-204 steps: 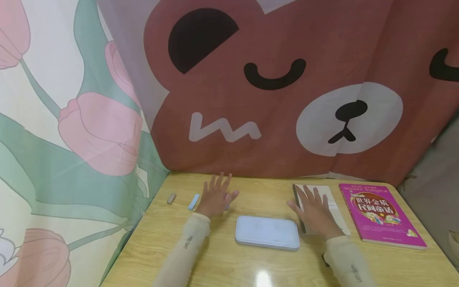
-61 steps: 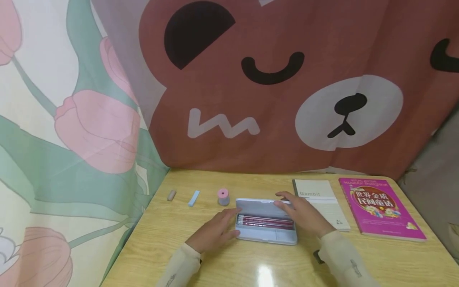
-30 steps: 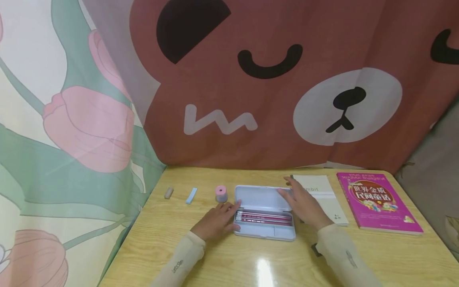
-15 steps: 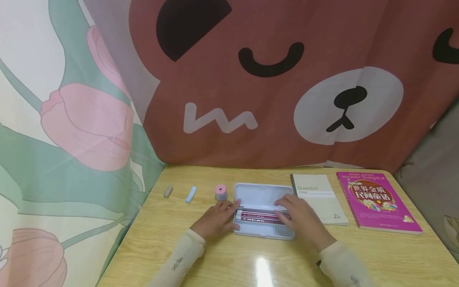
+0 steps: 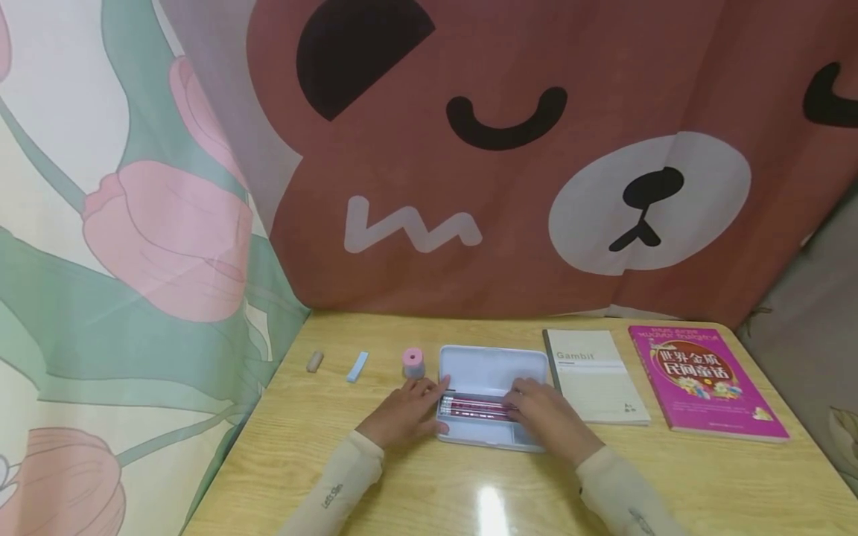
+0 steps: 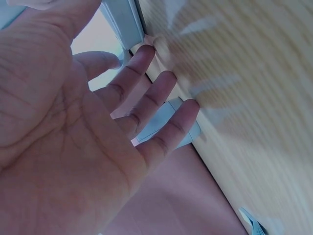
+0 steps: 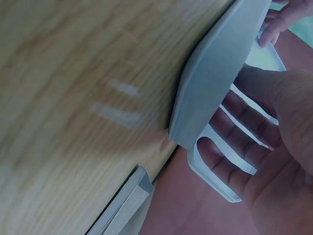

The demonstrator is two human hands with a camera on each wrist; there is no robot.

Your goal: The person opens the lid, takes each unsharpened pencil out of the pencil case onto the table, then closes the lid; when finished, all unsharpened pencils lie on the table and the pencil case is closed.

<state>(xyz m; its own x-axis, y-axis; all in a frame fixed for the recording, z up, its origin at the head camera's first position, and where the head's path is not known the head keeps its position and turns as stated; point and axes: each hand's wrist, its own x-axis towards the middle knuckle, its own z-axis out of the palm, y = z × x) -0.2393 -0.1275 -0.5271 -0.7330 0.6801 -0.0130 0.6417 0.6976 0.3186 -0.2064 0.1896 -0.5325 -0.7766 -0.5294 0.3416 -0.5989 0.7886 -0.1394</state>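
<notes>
A pale pencil case (image 5: 492,366) lies with its lid back on the table, and several dark red pencils (image 5: 469,407) rest in its long compartment. My left hand (image 5: 401,411) is at the case's left end, index finger near the hinge and thumb near the front corner; in the left wrist view its other fingers (image 6: 161,93) are extended and apart. My right hand (image 5: 546,417) reaches in over the right end of the pencils with fingers bent down. In the right wrist view the case wall (image 7: 215,73) hides those fingertips, so I cannot tell whether they pinch a pencil.
Left of the case stand a pink-topped spool-shaped item (image 5: 413,362), a light blue strip (image 5: 357,367) and a small brownish block (image 5: 314,362). To the right lie a notebook (image 5: 596,380) and a magenta book (image 5: 710,383). A bear-printed cloth (image 5: 402,283) hangs behind the table.
The case was closed at first; its lid has since been raised and laid back. My right hand has left the lid and moved down to the pencils. My left hand stays at the left end.
</notes>
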